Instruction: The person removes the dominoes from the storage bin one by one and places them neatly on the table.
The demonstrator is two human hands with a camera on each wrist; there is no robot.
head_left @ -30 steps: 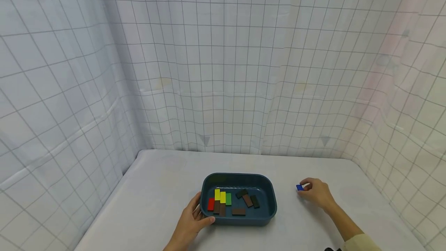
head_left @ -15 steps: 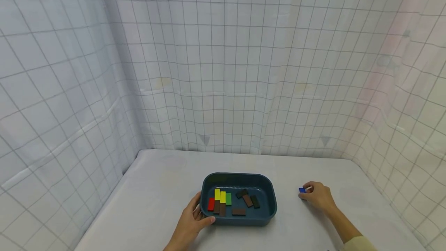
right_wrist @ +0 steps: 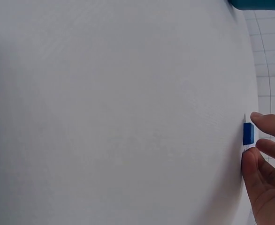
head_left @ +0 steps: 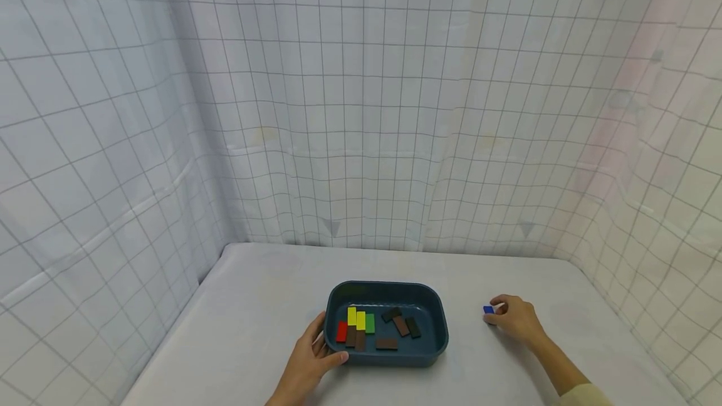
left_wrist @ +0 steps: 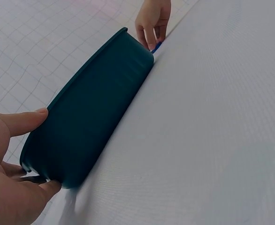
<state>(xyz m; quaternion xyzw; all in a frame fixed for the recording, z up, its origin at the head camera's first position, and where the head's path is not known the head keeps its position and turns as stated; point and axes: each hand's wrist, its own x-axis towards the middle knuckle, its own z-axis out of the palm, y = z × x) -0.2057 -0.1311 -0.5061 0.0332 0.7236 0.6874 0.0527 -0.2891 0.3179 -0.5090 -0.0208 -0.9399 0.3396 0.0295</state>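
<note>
My left hand (head_left: 304,359) holds the near left corner of a dark teal tray (head_left: 395,359). In the left wrist view, the thumb lies at the tray's rim and the other fingers are lower on its end. Inside lie a red block (head_left: 341,331), a green block (head_left: 370,323), a yellow block (head_left: 352,316) beside another, and several dark brown ones. To the tray's right, my right hand (head_left: 516,318) has its thumb and fingers curled about a small blue block (right_wrist: 248,133) low at the table. The fingers partly hide that block in the head view.
The white table (head_left: 271,306) carries the tray near its front middle. White curtains with a dark grid, such as the back curtain (head_left: 383,143), stand behind it and at both sides.
My right hand and the blue block have shifted slightly right and toward me, mostly in the first half second. The left hand and tray stay where they were.
</note>
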